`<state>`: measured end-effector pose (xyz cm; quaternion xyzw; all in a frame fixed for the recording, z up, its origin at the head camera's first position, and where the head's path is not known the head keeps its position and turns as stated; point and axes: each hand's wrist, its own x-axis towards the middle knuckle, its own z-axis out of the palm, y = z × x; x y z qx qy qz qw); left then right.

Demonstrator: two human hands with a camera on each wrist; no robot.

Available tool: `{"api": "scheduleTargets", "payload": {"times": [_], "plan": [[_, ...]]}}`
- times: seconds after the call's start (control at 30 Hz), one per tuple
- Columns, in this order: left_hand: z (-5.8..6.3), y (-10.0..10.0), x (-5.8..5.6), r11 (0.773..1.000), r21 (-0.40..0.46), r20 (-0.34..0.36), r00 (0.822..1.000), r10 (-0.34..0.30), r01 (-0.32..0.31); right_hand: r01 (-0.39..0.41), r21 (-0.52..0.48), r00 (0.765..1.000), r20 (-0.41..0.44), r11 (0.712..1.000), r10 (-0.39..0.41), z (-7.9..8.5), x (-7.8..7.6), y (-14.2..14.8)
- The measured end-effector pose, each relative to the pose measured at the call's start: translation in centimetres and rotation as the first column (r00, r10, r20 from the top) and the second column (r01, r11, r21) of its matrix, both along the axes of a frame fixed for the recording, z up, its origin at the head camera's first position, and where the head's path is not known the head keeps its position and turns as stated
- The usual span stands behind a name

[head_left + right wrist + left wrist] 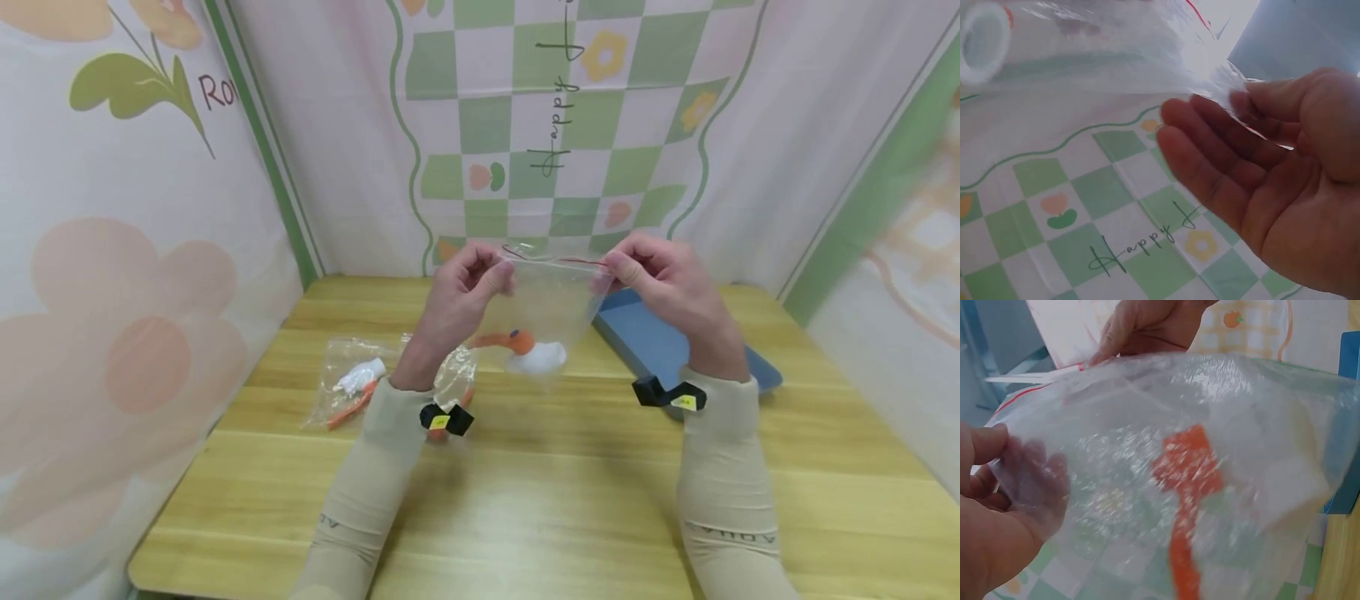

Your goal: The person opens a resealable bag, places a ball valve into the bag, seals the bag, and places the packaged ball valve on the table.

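Observation:
Both hands hold a clear zip bag (558,296) with a red line along its mouth, raised above the table. At one top corner my left hand (459,304) pinches the plastic between thumb and fingers. My right hand (667,287) pinches the opposite corner. Down in the bag lie an orange piece (1188,469) with a long strip-like arm and a white piece (542,358). In the right wrist view the white piece (985,44) shows a round hollow end. The left wrist view shows some left fingers (1035,481) behind the plastic.
Left of the raised bag, another clear bag (318,392) with white and orange pieces lies on the wooden table (540,500). A further clear bag (457,379) sits partly behind the left wrist. A blue-grey tray (648,333) stands at the right, partly under the right forearm.

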<state>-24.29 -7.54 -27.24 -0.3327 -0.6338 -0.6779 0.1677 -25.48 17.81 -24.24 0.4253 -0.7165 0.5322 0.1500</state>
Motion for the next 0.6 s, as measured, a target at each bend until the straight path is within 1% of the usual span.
{"api": "scheduleTargets", "payload": {"times": [0.1,0.17,0.3,0.4,0.47,0.53,0.6], "plan": [[0.1,0.1,0.1,1.0,0.004,0.004,1.0,0.007,-0.007,0.047,0.132,0.998,-0.04,0.99,-0.042,0.7,0.5,0.0],[0.0,0.1,0.2,1.0,0.009,0.004,1.0,0.011,-0.011,0.046,0.179,0.999,-0.034,0.983,-0.04,1.0,0.8,-0.1],[-0.1,0.2,0.1,0.999,0.026,-0.021,0.999,0.028,-0.027,0.014,0.213,0.999,0.036,0.977,-0.022,0.4,0.1,0.5],[-0.1,0.3,0.1,0.998,0.05,-0.039,0.998,0.043,-0.041,0.008,0.25,0.997,0.073,0.968,-0.028,0.0,-0.3,0.9],[0.0,0.4,0.3,0.997,0.063,-0.047,0.997,0.057,-0.054,0.017,0.288,0.997,0.066,0.958,-0.037,0.2,0.0,0.9],[0.4,0.5,0.7,0.996,0.065,-0.054,0.996,0.071,-0.068,0.033,0.336,0.997,0.061,0.941,-0.057,0.1,0.1,0.9],[0.8,0.6,1.2,0.995,0.05,-0.058,0.994,0.092,-0.089,0.013,0.377,0.998,0.053,0.926,-0.036,0.0,0.1,0.7]]}}
